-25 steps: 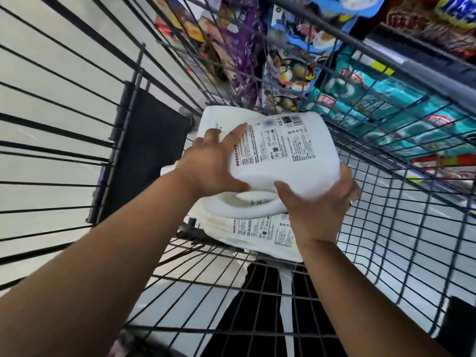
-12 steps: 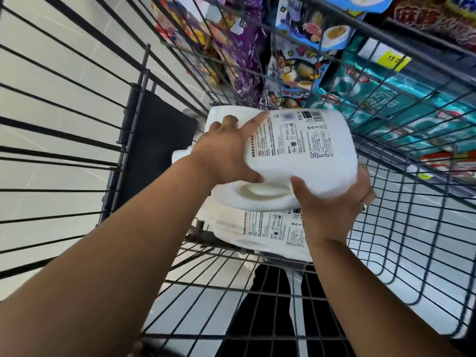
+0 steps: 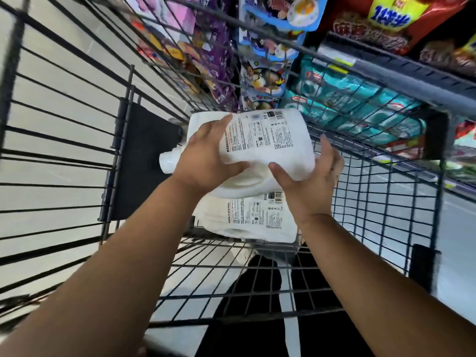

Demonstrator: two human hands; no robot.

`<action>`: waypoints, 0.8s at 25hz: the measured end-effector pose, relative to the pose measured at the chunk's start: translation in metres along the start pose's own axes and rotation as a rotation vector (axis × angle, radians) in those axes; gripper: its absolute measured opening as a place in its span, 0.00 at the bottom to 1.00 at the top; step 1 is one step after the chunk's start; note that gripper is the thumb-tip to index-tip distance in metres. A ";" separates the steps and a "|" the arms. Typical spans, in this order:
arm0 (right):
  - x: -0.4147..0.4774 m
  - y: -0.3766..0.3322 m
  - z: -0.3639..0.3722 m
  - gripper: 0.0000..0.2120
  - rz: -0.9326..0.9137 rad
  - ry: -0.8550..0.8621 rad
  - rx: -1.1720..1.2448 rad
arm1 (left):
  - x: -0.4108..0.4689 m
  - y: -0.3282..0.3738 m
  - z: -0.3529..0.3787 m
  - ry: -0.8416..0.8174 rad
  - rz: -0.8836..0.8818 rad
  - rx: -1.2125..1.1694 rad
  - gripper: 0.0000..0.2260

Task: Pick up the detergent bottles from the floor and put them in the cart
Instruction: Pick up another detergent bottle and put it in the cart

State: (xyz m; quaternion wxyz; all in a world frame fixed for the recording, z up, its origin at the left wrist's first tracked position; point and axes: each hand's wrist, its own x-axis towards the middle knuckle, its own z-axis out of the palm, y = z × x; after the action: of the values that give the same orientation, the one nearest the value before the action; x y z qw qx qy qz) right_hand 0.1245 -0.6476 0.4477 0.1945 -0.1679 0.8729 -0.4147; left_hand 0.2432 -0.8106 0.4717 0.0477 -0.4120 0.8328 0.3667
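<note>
A white detergent bottle (image 3: 268,145) lies on its side inside the wire cart (image 3: 373,228), label up, its cap pointing left. My left hand (image 3: 206,161) grips it by the neck end, thumb underneath by the handle. My right hand (image 3: 311,186) holds the base end, thumb on top and fingers spread behind. Directly under it lies a second white detergent bottle (image 3: 257,220) on the cart's floor, also label up and partly hidden by the held one.
The cart's far wall has a black plastic panel (image 3: 144,163) at the left. Beyond the wire stand store shelves with colourful packets (image 3: 268,47) and teal packs (image 3: 360,104). Pale tiled floor (image 3: 56,119) shows at the left. Dark trouser legs (image 3: 257,305) appear below the cart floor.
Both hands have shifted the upper bottle slightly forward and right over the lower one. My right fingers now spread more loosely behind its base.
</note>
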 end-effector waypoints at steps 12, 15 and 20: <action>-0.052 -0.049 -0.261 0.43 -0.150 0.129 0.102 | -0.128 0.237 -0.018 0.074 0.375 -0.057 0.35; -0.069 -0.026 -0.352 0.41 -0.182 0.253 0.154 | -0.159 0.327 0.012 0.034 0.513 -0.045 0.37; -0.112 0.054 -0.524 0.42 -0.047 0.440 0.210 | -0.224 0.481 0.103 -0.065 0.683 -0.111 0.34</action>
State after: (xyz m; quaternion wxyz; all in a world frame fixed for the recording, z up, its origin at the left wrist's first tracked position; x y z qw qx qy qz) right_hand -0.0360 -0.2191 0.7316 0.0066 -0.0725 0.8421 -0.5344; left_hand 0.0203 -0.4096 0.7565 -0.0739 -0.0997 0.8994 0.4192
